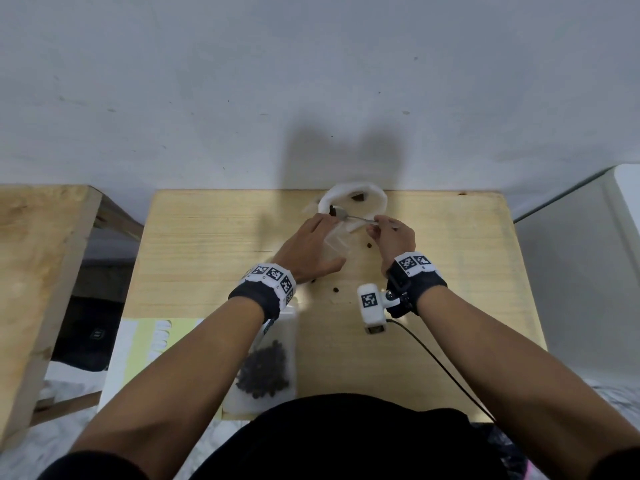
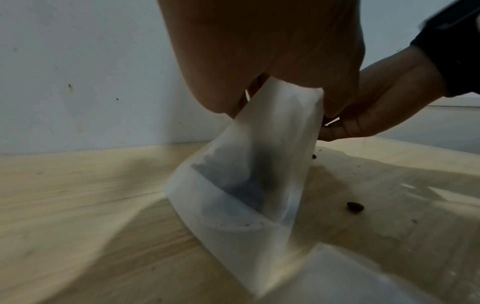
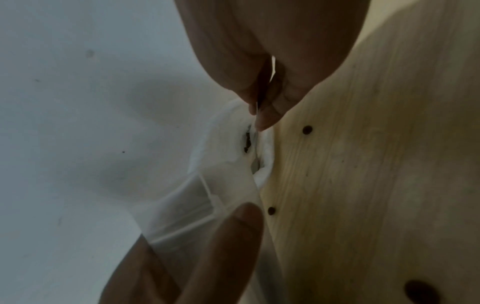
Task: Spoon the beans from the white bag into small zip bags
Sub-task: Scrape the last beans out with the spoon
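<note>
The white bag point(image 1: 375, 199) stands open at the table's far edge, dark beans showing inside. My right hand point(image 1: 389, 233) pinches the handle of a metal spoon point(image 1: 349, 216); its bowl carries a few beans over the mouth of a small clear zip bag point(image 1: 337, 245). My left hand point(image 1: 311, 247) grips that zip bag by its top, thumb on the near side. In the left wrist view the zip bag point(image 2: 249, 174) hangs from the fingers with its bottom on the wood. In the right wrist view the spoon point(image 3: 255, 131) runs edge-on towards the white bag point(image 3: 226, 144).
A filled zip bag of beans point(image 1: 265, 368) lies at the near left of the wooden table point(image 1: 207, 258). Loose beans point(image 1: 335, 289) are scattered on the wood. A wooden frame point(image 1: 38, 258) stands left, a glass-topped surface point(image 1: 588, 216) right. A wall runs behind.
</note>
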`<state>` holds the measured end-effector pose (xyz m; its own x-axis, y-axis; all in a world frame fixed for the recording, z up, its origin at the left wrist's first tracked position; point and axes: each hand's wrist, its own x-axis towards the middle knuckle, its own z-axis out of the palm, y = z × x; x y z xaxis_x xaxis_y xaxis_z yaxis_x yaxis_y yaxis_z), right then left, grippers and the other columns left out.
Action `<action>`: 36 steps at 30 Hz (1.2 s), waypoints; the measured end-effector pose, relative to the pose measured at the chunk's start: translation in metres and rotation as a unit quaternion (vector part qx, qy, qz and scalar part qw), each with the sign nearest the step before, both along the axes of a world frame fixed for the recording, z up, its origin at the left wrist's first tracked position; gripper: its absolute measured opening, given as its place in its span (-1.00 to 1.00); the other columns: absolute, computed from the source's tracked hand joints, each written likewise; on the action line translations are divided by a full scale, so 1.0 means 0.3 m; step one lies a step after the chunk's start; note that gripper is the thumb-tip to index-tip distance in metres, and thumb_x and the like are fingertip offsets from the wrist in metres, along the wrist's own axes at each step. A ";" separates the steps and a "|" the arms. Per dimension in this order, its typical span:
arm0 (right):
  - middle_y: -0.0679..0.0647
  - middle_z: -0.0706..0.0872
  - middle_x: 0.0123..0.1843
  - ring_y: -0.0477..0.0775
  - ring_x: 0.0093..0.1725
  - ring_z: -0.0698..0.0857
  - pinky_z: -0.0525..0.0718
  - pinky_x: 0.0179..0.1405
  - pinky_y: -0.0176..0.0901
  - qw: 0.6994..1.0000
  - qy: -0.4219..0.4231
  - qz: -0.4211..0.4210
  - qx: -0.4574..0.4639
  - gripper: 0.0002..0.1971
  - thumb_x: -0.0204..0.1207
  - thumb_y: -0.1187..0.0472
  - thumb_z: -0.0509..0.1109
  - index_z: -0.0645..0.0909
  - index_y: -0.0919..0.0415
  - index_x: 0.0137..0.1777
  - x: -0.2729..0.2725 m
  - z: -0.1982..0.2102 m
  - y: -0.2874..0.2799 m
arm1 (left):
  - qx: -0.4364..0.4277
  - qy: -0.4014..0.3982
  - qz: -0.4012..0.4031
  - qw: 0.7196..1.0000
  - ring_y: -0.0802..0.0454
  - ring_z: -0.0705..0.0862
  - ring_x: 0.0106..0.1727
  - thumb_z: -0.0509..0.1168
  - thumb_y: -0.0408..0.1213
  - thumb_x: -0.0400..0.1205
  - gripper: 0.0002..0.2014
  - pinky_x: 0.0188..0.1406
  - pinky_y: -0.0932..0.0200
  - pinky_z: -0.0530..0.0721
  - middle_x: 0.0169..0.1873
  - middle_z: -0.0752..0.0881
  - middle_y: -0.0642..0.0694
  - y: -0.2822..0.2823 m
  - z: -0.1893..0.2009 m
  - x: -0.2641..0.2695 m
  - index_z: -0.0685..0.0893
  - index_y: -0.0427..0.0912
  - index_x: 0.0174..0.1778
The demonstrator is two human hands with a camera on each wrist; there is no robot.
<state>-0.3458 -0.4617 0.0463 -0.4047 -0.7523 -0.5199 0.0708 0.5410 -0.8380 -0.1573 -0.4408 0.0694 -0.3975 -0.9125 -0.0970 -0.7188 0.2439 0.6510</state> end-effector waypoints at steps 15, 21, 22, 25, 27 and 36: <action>0.19 0.80 -0.01 -0.02 -0.06 0.81 0.75 -0.03 -0.30 0.983 -0.180 -0.031 -0.028 -0.84 0.66 0.33 0.32 0.74 0.28 0.09 0.040 0.025 -0.058 | 0.043 -0.005 0.021 0.999 0.03 0.48 0.44 0.51 -0.07 0.49 -0.25 0.34 0.16 0.51 0.50 0.44 -0.04 -0.050 0.001 0.038 0.39 -0.15 0.57; 0.15 0.77 0.01 -0.01 -0.08 0.80 0.76 0.07 -0.26 0.973 -0.214 -0.068 -0.046 -0.80 0.69 0.34 0.28 0.71 0.36 0.15 0.031 0.041 -0.067 | 0.040 0.031 0.079 0.996 -0.02 0.54 0.37 0.54 -0.14 0.48 -0.25 0.25 0.29 0.41 0.44 0.49 -0.10 -0.073 0.009 0.047 0.41 -0.18 0.56; 0.16 0.76 0.01 0.00 -0.07 0.79 0.76 0.11 -0.22 0.975 -0.209 -0.065 -0.047 -0.80 0.70 0.34 0.27 0.71 0.37 0.16 0.026 0.041 -0.063 | 0.042 0.036 0.086 0.995 -0.03 0.54 0.38 0.54 -0.14 0.48 -0.25 0.25 0.28 0.41 0.45 0.49 -0.11 -0.077 0.010 0.047 0.40 -0.19 0.57; 0.18 0.75 -0.02 0.02 -0.08 0.77 0.76 0.14 -0.19 0.982 -0.176 -0.056 -0.043 -0.79 0.70 0.33 0.26 0.72 0.39 0.13 -0.002 0.038 -0.046 | 0.062 0.053 0.107 0.991 -0.03 0.52 0.40 0.52 -0.05 0.45 -0.19 0.27 0.26 0.40 0.46 0.48 -0.12 -0.080 0.020 0.041 0.37 -0.18 0.59; 0.16 0.75 -0.09 0.02 -0.11 0.76 0.76 0.12 -0.18 0.986 -0.152 -0.051 -0.038 -0.78 0.70 0.33 0.24 0.74 0.33 0.05 -0.029 0.040 -0.032 | 0.077 0.073 0.124 0.987 -0.02 0.50 0.42 0.44 0.06 0.38 -0.13 0.31 0.22 0.41 0.48 0.48 -0.11 -0.077 0.027 0.037 0.36 -0.16 0.60; 0.13 0.75 -0.15 -0.11 -0.26 0.77 0.75 -0.10 -0.37 0.997 -0.047 0.007 -0.054 -0.70 0.65 0.45 0.14 0.69 0.37 0.20 -0.110 0.074 0.012 | 0.102 0.058 0.147 0.982 -0.12 0.41 0.54 0.38 0.15 0.33 -0.07 0.54 -0.25 0.40 0.55 0.41 -0.08 -0.055 0.040 0.028 0.29 -0.06 0.64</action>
<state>-0.3788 -0.4582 0.0686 -0.3470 -0.8115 -0.4701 0.1439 0.4492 -0.8818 -0.1489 -0.4574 0.0814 -0.1389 -0.9557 -0.2597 -0.6574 -0.1071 0.7459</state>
